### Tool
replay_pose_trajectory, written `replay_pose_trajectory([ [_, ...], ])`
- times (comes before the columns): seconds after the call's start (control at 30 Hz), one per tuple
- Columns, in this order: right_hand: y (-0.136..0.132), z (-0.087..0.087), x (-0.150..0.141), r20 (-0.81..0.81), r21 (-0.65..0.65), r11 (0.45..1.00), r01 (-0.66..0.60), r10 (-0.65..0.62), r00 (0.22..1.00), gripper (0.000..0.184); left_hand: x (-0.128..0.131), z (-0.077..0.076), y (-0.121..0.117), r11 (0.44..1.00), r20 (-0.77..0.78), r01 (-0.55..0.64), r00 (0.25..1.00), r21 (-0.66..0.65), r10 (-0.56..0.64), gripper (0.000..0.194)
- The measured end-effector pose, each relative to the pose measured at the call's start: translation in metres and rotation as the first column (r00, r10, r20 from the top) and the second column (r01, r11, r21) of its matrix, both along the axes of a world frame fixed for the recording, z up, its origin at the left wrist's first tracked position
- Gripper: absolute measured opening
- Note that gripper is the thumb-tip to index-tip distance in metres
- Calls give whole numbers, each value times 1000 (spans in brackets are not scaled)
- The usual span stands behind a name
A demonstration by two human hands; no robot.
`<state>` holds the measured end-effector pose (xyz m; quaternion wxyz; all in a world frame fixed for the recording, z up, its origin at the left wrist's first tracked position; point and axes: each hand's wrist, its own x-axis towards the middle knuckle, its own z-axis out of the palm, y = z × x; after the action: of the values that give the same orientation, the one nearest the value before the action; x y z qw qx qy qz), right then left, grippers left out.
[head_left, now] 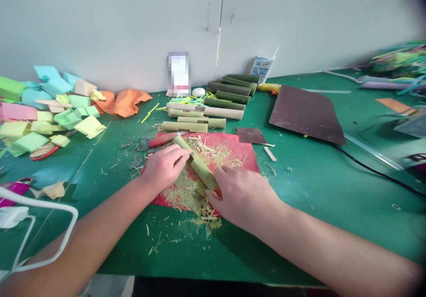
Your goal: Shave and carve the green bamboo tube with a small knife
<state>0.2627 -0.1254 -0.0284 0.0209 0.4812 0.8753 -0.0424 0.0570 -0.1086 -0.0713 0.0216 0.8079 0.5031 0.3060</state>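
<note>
Bamboo tube (202,169) slants between the hands, over red sheet (249,154); right hand (244,195) grips its near end, left hand (166,164) at its middle, hold unclear. Steadying that end should limit rolling.

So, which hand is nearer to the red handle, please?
Left. The left hand is just on the near side of the red handle; the right hand is farther away, at the near end of the bamboo tube.

Angles left forearm (108,221) and right forearm (319,246) inward; curls the left hand (166,165) ahead and left of the curled, palm-down right hand (244,195).
</note>
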Motion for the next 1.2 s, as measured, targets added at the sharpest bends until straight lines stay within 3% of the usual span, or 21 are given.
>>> replay_pose_trajectory([
  [0.1, 0, 1, 0, 0, -8, 1000, 5, -5, 1000, 15, 3, 1, -3, 997, -39, 52, 998, -59, -54, 22],
  [0.23, 0, 0, 0, -8, 1, 1000, 11, -11, 1000, 17, -1, 1, 1, 997, 5, -70, 998, 18, 70, 21],
  [0.4, 0, -1, 0, -5, -1, 1000, 2, -2, 1000, 18, -3, 1, 3, 998, -3, 15, 1000, -55, -16, 21],
  [0.53, -1, -1, 1, -2, -1, 1000, 6, -6, 1000, 18, -6, 1, 6, 997, 40, -73, 997, 6, 73, 20],
  [0.63, -1, 0, 1, 6, -19, 1000, -10, 10, 1000, 19, -8, 0, 6, 999, 38, 1, 999, -52, 1, 21],
  [0.77, 0, 0, 1, 7, -20, 1000, 13, -13, 1000, 18, -11, -1, 7, 997, 55, -67, 996, 28, 65, 20],
  [0.9, 0, 0, 1, -2, -13, 1000, -14, 14, 1000, 19, -12, -2, 8, 1000, 40, -23, 999, -18, 24, 20],
  [1.0, 0, 0, 1, -6, -4, 1000, -9, 9, 1000, 17, -11, -1, 9, 995, 64, -92, 994, 32, 90, 19],
  [1.13, 0, 0, 2, 3, -10, 1000, -27, 27, 1000, 18, -13, -1, 10, 1000, 53, -14, 999, 2, 14, 20],
  [1.2, 0, 0, 2, 8, -9, 1000, -15, 15, 1000, 18, -14, -1, 10, 998, 61, -60, 996, 34, 58, 19],
])
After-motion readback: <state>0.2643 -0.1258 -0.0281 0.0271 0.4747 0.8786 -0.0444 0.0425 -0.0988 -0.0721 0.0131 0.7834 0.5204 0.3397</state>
